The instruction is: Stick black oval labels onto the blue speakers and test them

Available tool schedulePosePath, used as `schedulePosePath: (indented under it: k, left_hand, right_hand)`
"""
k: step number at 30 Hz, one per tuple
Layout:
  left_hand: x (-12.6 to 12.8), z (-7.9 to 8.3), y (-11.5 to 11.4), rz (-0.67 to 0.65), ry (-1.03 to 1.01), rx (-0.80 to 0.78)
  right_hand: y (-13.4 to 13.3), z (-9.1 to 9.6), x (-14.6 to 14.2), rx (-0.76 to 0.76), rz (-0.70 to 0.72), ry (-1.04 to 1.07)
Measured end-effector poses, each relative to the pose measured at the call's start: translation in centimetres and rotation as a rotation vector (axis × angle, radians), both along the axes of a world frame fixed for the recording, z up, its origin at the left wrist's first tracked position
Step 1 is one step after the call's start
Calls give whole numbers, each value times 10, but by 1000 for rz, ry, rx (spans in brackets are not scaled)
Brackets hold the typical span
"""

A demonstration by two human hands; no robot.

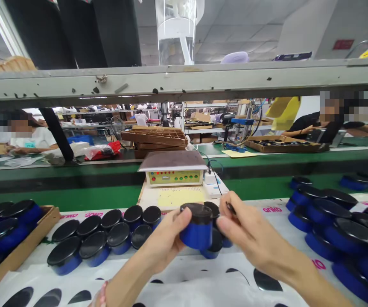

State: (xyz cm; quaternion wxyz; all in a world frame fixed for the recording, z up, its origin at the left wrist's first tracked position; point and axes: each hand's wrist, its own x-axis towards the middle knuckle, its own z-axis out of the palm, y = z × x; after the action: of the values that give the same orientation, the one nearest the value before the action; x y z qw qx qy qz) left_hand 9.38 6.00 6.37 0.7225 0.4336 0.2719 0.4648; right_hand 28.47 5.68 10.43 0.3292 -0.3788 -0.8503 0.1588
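My left hand (pixel 167 236) is closed around a round blue container with a black top (pixel 197 232), held upright above the work surface. Beside it, my right hand (pixel 251 232) pinches a small dark piece (pixel 231 208), mostly covered by the fingers. A thin black wire (pixel 216 181) runs from near the electronic tester (pixel 174 177) down towards that hand; whether it joins the piece I cannot tell. Left of my left hand stand rows of similar black-topped blue containers (pixel 93 247). Others (pixel 211 247) are partly hidden behind the held one.
Stacked blue containers (pixel 334 213) stand on the right. A cardboard tray (pixel 48 217) of them is at the left edge. White sheeting (pixel 177 281) covers the near surface. A green belt (pixel 107 189) lies beyond, under a shelf beam (pixel 222 74). Two people sit across.
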Motion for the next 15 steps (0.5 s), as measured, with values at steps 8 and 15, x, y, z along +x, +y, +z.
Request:
schedulePosePath:
  k: [8,15]
  left_hand:
    - [-3,5,0,189,-51,-43]
    - [5,13,-8,248,77,84]
  right_hand:
    - [0,-12,2,153,139,-73]
    - [1,-17,-2,312,-8,-92]
